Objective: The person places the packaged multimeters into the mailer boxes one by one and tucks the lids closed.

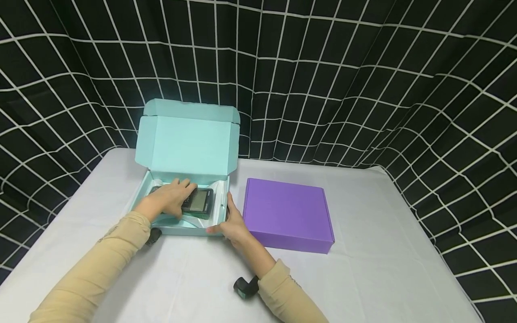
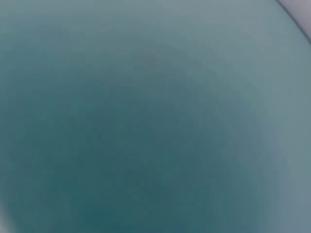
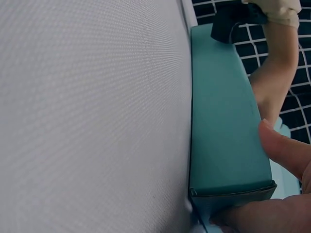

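Note:
An open light-blue cardboard box (image 1: 190, 230) stands on the left of the table with its lid (image 1: 191, 143) raised. Inside lies a black calculator-like device (image 1: 200, 200) with a grey screen, above a green layer and white wrapping. My left hand (image 1: 171, 197) reaches in and grips the device across its middle, fingers at the far side and thumb at the near side, covering part of it. With my right hand (image 1: 233, 223) I hold the box's front right corner; in the right wrist view the thumb (image 3: 286, 148) touches the front wall's top edge. The left wrist view shows only blurred blue-green cardboard.
A closed purple box (image 1: 286, 213) sits just right of the blue one, close to my right hand. A white cloth covers the table (image 1: 375, 260). Black curtains with a white grid (image 1: 307, 80) surround the back and sides. Dark wrist cameras (image 1: 245, 288) hang under the forearms.

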Demonstrator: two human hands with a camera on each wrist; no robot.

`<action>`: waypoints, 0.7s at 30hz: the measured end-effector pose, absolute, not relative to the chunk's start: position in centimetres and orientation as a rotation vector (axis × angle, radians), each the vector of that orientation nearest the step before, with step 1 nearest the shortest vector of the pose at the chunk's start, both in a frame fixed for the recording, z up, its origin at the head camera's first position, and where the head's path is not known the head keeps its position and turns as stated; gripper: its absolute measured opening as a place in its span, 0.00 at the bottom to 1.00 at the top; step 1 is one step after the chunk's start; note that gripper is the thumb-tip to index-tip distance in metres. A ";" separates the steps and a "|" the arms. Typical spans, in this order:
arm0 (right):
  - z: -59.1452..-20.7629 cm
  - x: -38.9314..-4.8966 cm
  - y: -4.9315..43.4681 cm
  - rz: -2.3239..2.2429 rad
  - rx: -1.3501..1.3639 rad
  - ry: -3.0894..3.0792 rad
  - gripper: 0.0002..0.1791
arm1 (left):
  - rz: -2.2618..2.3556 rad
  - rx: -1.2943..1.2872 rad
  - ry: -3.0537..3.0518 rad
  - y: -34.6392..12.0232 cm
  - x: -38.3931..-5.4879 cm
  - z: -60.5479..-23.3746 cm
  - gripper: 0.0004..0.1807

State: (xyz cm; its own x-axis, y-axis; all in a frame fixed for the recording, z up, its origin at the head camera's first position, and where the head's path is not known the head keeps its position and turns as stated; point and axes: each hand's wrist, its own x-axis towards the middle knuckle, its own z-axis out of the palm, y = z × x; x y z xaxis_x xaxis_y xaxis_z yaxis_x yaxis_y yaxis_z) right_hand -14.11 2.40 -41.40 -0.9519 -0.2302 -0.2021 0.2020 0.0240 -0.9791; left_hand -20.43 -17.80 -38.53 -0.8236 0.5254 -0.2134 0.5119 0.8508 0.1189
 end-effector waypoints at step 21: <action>-39.3 -15.1 2.5 -1.937 0.052 1.993 0.50 | 0.383 0.681 2.714 -18.8 -19.2 -38.8 0.55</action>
State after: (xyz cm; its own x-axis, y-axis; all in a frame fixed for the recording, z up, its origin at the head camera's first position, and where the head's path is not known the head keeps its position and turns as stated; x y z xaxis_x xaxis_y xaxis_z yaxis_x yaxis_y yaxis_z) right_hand -15.08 2.50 -39.26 -0.9347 -0.2207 -0.2786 0.2722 0.0595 -0.9604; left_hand -19.17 -18.79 -38.83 -0.8365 0.4945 -0.2360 0.4098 0.8505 0.3297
